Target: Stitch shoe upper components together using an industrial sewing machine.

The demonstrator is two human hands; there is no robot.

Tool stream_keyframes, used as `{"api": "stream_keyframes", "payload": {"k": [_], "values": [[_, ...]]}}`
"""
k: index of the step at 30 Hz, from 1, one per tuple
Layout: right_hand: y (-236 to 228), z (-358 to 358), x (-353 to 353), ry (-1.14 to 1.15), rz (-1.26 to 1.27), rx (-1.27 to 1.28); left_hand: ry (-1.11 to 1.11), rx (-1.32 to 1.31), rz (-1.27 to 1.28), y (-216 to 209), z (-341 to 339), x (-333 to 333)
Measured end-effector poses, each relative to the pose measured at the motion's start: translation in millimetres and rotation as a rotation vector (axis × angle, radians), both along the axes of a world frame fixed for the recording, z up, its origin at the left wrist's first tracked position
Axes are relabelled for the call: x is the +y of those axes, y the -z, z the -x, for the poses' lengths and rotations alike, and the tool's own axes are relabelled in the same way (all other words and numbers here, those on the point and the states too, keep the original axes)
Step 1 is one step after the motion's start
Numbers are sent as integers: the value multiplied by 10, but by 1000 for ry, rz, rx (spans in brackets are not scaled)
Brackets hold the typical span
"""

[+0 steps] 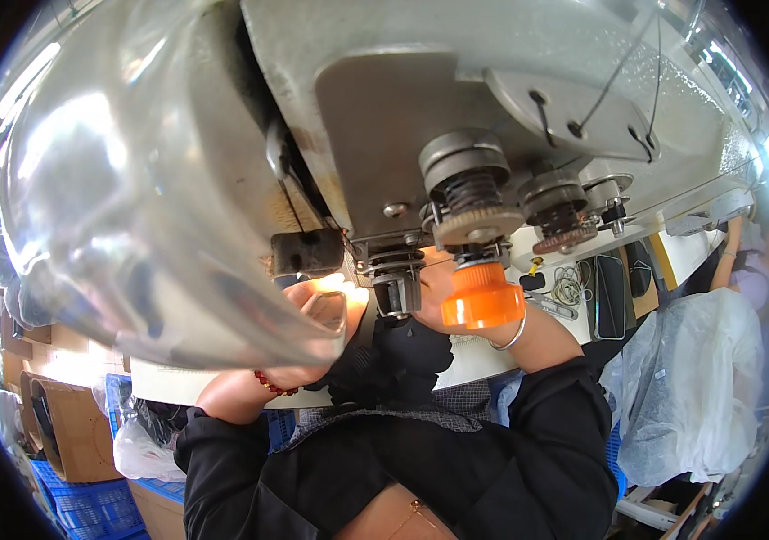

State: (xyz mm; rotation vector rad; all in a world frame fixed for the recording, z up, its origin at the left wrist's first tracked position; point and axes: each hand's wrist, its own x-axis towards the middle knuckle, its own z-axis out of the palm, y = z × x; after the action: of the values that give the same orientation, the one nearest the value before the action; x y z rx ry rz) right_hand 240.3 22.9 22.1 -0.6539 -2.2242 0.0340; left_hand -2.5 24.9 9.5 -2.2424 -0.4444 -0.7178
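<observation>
Black cloth (389,364) lies between the forearms, on the body side of both hands. The left hand (355,308) and right hand (432,292) are partly hidden behind sewing-machine parts (an orange knob (483,297) masks some of the right); whether either grips cannot be told. Work appears under way, its finished and remaining portions hidden. The tabletop's (168,385) curved edge leaves room leftward; beyond the right hand, coiled cable (570,286) narrows it.

Near the tabletop's (168,382) front edge, a shiny cover (132,225) partly hides the left hand (355,310), an orange knob (483,297) the right hand (434,292); their grip is unclear.
</observation>
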Motion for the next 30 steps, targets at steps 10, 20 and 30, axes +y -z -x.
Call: {"api": "stream_keyframes", "payload": {"k": [10, 20, 30], "values": [[-30, -17, -12, -21, 9, 37, 79, -224, 153, -95, -185, -169], [-16, -53, 19, -82, 29, 48, 150, -228, 270, -362, -236, -163], [93, 9, 33, 26, -58, 51, -32, -257, 229, -108, -174, -63]]}}
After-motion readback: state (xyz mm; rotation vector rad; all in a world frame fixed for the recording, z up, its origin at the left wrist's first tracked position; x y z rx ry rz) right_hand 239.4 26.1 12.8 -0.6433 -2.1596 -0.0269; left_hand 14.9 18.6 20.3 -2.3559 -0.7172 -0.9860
